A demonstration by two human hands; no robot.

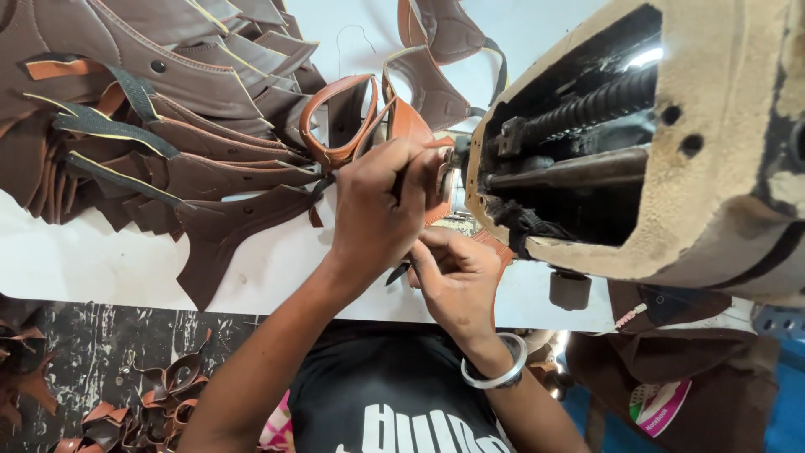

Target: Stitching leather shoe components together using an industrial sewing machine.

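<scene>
Both the left hand (377, 210) and right hand (457, 277) grip the brown leather piece (411, 122), fingers clamped.

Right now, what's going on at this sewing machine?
A person works at a worn beige sewing machine on a white table. The left hand presses a tan-edged brown leather piece up to the needle area, while the right hand, with a silver bangle on its wrist, steadies it from below. A stack of cut brown leather pieces lies to the left.
</scene>
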